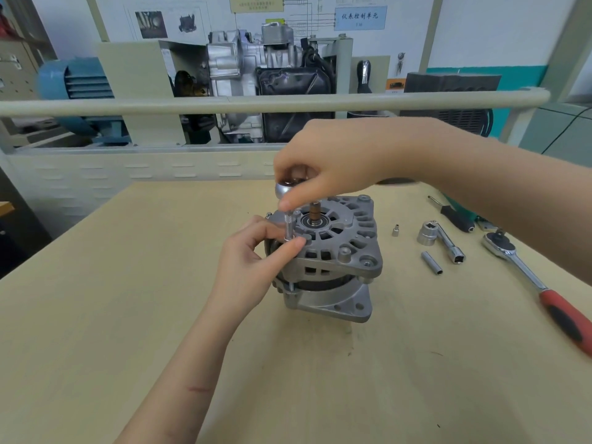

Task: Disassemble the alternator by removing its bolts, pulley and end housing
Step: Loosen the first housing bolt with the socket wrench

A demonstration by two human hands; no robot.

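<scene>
Two hands on alternator (333,251), standing upright mid-table (128,315). Right hand (323,168) grips round ratchet head (285,189) from above; left hand (253,261) pinches slim socket (289,227) seated on through-bolt at housing edge. Casting probably heavy, rigid, stable; hold by housing rim, avoid exposed shaft (315,211).

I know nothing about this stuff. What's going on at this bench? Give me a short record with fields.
Main object: alternator, standing upright on the wooden table
Right hand: grips the round head of a small ratchet from above
Socket: upright beneath that tool, on a bolt at the housing's left edge
Left hand: pinches the socket's lower end
Shaft: bare, no pulley on it
Spare tools at right: red-handled ratchet, large socket on a bar, two loose small sockets
</scene>
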